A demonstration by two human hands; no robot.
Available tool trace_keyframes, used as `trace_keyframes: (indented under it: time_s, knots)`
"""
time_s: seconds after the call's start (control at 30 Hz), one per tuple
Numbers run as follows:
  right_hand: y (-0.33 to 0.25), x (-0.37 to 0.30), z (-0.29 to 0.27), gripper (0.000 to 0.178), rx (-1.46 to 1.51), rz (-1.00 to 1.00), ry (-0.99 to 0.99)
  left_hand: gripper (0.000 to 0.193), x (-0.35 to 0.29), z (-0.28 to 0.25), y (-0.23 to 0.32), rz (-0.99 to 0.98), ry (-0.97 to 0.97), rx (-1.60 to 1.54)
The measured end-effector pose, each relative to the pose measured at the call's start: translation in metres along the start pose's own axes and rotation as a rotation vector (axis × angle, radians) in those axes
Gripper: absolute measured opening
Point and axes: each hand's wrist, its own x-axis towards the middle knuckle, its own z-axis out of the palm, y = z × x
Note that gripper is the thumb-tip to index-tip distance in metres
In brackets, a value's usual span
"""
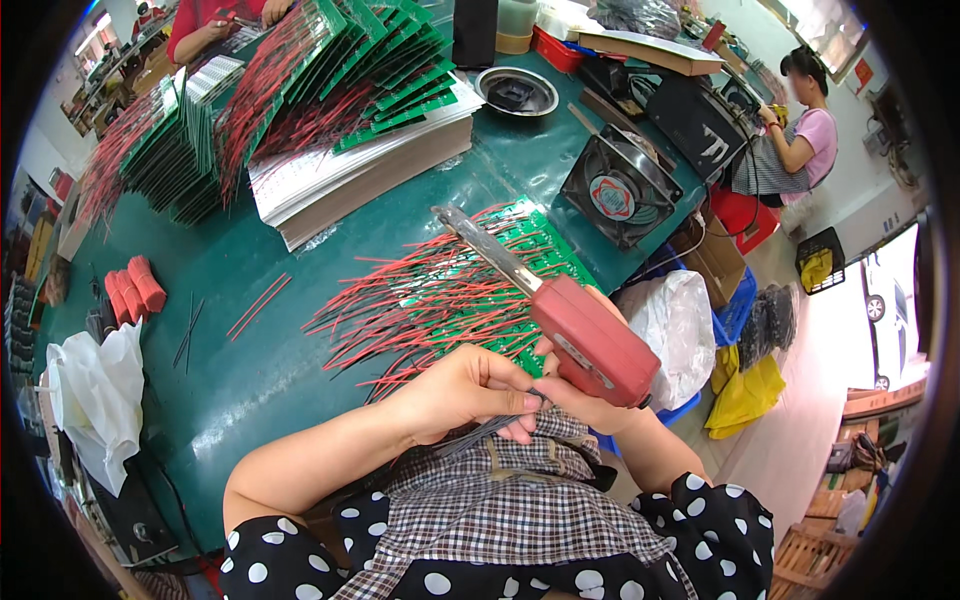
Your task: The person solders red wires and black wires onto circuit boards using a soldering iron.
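Red-bodied soldering iron is wrapped in the right hand, fist closed on the handle, metal tip angled up and away over the work, so the hot end stays clear of both hands. Left hand is pinched shut on a bundle of thin dark wires, held low over the checked apron, just beside the right hand; fingertips nearly meet the iron's grip.

Just ahead of the hands: green circuit boards with red leads fanned toward the left, lying flat under the iron's tip.

Right of the iron the green table ends close by; a small fan sits at that edge. Little room there. Further ahead, stacked boards on a white pile block the reach. Left of the hands is bare tabletop with a few loose red wires, well apart.
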Motion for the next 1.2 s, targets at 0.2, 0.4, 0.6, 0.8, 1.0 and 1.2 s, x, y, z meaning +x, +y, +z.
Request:
trace_keyframes:
  time_s: [0.2, 0.4, 0.6, 0.8, 1.0, 1.2]
  knots:
    - [0.003, -0.012, -0.046, 0.069, -0.499, -0.257, 0.053, 0.013, -0.003, 0.004, 0.006, -0.030, 0.008, 0.002]
    - [-0.006, -0.008, -0.047, 0.061, -0.654, -0.432, -0.185, 0.017, -0.002, 0.002, 0.005, -0.010, -0.022, -0.016]
    - [0.000, -0.013, -0.045, 0.060, -0.682, -0.489, -0.217, 0.015, -0.002, 0.000, 0.004, -0.011, -0.039, 0.006]
    - [0.010, -0.022, -0.036, 0.054, -0.594, -0.548, -0.075, 0.014, -0.002, -0.002, 0.009, 0.012, 0.012, -0.010]
    - [0.005, -0.098, -0.048, 0.037, -1.018, 0.119, 0.052, 0.017, -0.042, 0.008, 0.037, 0.920, 0.723, 1.587]
    - [-0.006, -0.134, -0.045, 0.031, -0.698, 0.385, 0.087, 0.021, -0.033, -0.003, -0.044, 0.896, 0.457, 2.089]
